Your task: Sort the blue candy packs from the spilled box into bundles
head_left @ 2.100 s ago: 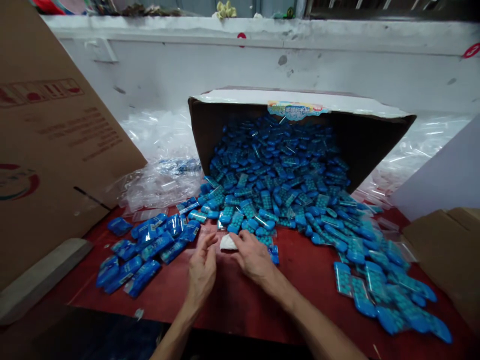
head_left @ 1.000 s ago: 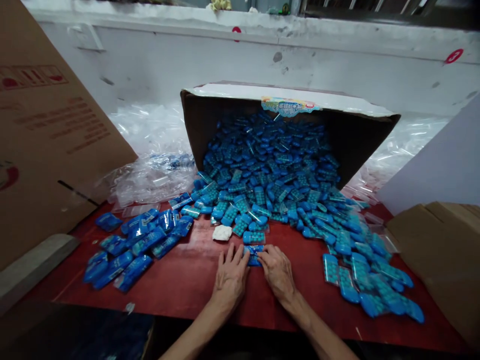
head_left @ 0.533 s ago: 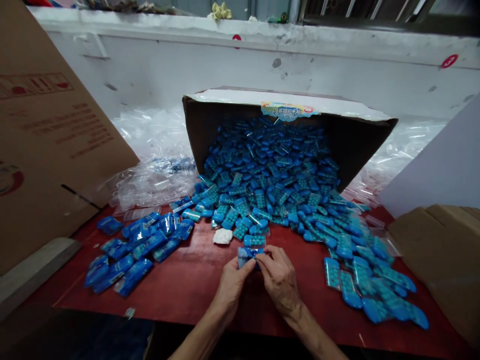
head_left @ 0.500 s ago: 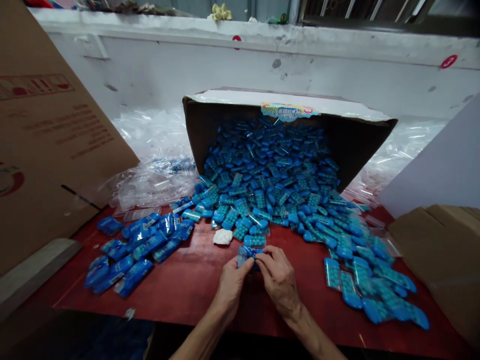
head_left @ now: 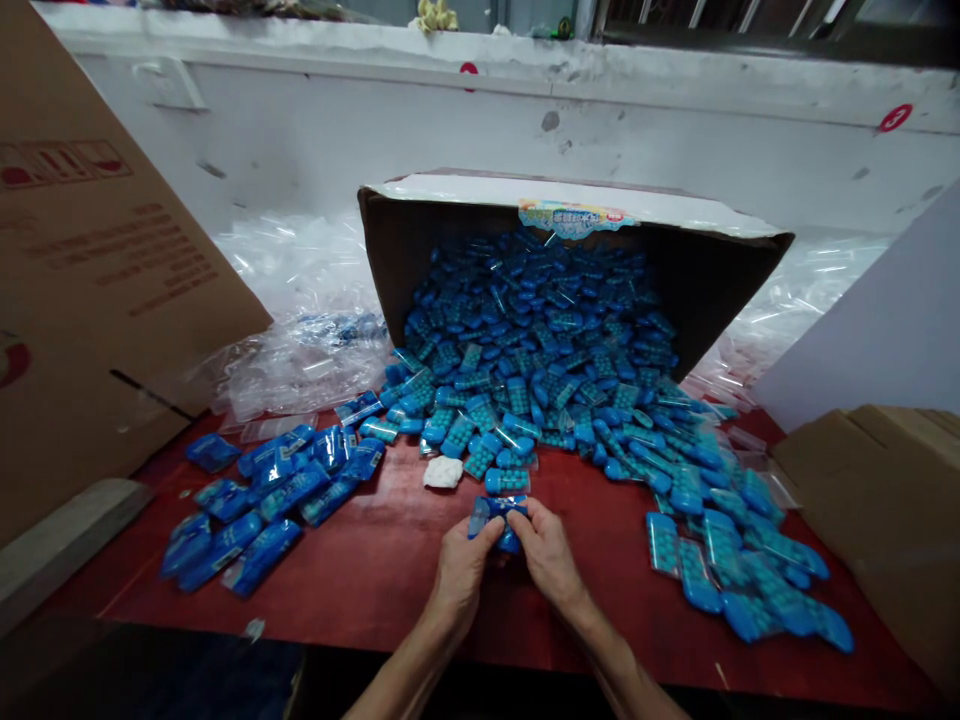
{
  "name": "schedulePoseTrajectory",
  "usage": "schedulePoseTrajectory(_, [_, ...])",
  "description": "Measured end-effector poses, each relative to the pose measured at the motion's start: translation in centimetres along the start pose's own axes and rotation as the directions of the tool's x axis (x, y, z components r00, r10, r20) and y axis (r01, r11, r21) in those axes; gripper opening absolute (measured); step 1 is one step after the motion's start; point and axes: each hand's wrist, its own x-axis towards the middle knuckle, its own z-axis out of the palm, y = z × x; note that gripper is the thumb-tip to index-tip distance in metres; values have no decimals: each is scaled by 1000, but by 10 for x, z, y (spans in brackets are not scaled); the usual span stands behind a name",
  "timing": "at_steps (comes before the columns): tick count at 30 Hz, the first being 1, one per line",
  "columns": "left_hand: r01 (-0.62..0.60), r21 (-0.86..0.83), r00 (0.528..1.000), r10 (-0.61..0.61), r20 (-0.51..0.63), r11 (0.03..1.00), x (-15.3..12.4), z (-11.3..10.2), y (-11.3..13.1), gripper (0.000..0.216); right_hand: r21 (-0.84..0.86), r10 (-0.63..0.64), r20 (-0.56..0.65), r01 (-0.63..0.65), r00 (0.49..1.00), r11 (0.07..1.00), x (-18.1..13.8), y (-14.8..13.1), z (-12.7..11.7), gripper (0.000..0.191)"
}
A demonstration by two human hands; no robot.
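Two bare hands meet near the middle of the red table (head_left: pixel 375 590), both closed on one small blue packet (head_left: pixel 493 507): the left hand (head_left: pixel 459 565) grips its left part, the right hand (head_left: pixel 551 560) its right part, thumbs on top and almost touching. Just beyond the packet lies a blue-capped container (head_left: pixel 508 481) filled with turquoise beads, and a crumpled white lump (head_left: pixel 443 473) sits to the left of that. Farther off, a cardboard box (head_left: pixel 431 190) on its side faces the hands, a large heap of similar containers (head_left: pixel 532 330) reaching from inside it onto the table and round to the near right. On the left is a loose group of glossy blue packs (head_left: pixel 281 490), with clear plastic packaging (head_left: pixel 307 370) behind them. A tall brown carton (head_left: pixel 112 270) stands at far left, a lower brown box (head_left: pixel 877 520) at right.
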Motion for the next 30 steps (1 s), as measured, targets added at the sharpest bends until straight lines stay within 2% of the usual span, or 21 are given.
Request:
schedulePoseTrajectory(4, [26, -68, 1000, -26, 5, 997, -1, 4, 5, 28, -96, -55, -48, 50, 997, 994, 1, -3, 4, 27])
schedulePoseTrajectory(7, [93, -112, 984, -74, 161, 989, -4, 3, 15, 30, -167, -91, -14, 88, 996, 982, 4, -7, 1, 28])
schedulePoseTrajectory(9, [136, -94, 970, -113, 216, 986, -6, -1, 23, 30, -237, -120, 42, 127, 992, 963, 8, -11, -4, 31])
schedulePoseTrajectory(13, [190, -87, 975, -178, 135, 978, -6, -12, 28, 25, -393, -176, 157, 225, 972, 892, 23, -19, -12, 35])
schedulePoseTrajectory(17, [291, -170, 952, -268, 146, 942, -7, -18, 27, 24, -596, -217, 227, 312, 949, 740, 43, -24, -13, 11])
schedulePoseTrajectory(21, [368, -241, 930, -348, 121, 898, -11, -18, 30, 22, -769, -182, 268, 324, 946, 551, 55, -24, -5, 21])
schedulePoseTrajectory(24, [415, -293, 910, -392, 135, 862, -14, -15, 35, 22, -856, -141, 263, 299, 954, 422, 62, -25, -1, 18])
schedulePoseTrajectory(30, [481, -343, 877, -440, 196, 807, -17, -13, 37, 19, -944, -88, 219, 233, 972, 234, 75, -27, -7, 14])
